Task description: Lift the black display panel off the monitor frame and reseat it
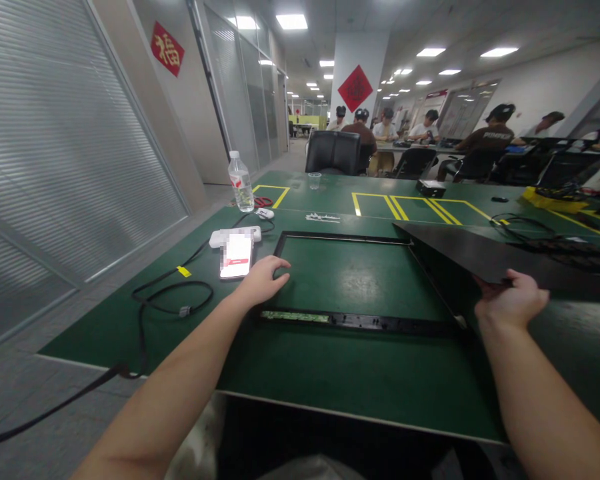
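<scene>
A thin black rectangular frame [380,323], like a monitor's bezel, lies on the green table. A strip of green circuit board shows at the left of its near bar. My left hand [265,279] is curled over the frame's left bar, gripping it and hiding part of it. On the right, my right hand [513,300] holds a large flat dark panel [473,253] by its near edge, fingers pinched on it. The panel is tilted and partly over the frame's right side; its far right part blends into the dark things behind it.
Left of the frame lie a lit phone [237,257], a white block [215,238] and a black cable [203,287]. Behind stand a water bottle [241,183] and a plastic cup [315,181], near a caliper-like tool [323,217]. Several people sit at far tables.
</scene>
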The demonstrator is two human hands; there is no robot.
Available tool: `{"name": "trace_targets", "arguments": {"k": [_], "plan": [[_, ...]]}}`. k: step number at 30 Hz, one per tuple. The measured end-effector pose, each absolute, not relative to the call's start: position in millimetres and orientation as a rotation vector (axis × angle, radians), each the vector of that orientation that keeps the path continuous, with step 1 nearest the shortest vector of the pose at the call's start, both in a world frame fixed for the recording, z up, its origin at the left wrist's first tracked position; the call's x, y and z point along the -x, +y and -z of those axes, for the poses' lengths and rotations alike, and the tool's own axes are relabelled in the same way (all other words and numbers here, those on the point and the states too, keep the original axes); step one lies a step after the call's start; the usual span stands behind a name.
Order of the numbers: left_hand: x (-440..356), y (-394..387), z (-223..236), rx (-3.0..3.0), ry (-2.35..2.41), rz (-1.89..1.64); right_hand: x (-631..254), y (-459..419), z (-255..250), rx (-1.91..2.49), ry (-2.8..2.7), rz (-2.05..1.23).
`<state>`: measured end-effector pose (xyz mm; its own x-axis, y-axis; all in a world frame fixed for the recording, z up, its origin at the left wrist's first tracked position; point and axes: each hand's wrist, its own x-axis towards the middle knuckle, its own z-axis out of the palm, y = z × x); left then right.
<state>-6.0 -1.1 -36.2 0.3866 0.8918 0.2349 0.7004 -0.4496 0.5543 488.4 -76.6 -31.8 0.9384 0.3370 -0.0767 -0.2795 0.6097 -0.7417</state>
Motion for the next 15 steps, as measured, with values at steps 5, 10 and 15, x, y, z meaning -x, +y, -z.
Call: {"name": "trace_targets", "arguments": {"k": [5, 10, 15], "plan": [[6.0, -1.3, 36.0, -2.291, 1.363, -0.728, -480.0, -73.9, 35.7, 0.849, -0.116, -0.302], [5.4, -3.0, 35.2, -2.284, 1.361, -0.723, -472.8, -75.2, 34.3, 0.900, -0.089, -0.344], [5.0, -2.5, 36.9, -2.322, 1.359, -0.669, -467.6, -75.0, 33.5, 0.948, -0.081, -0.414]]}}
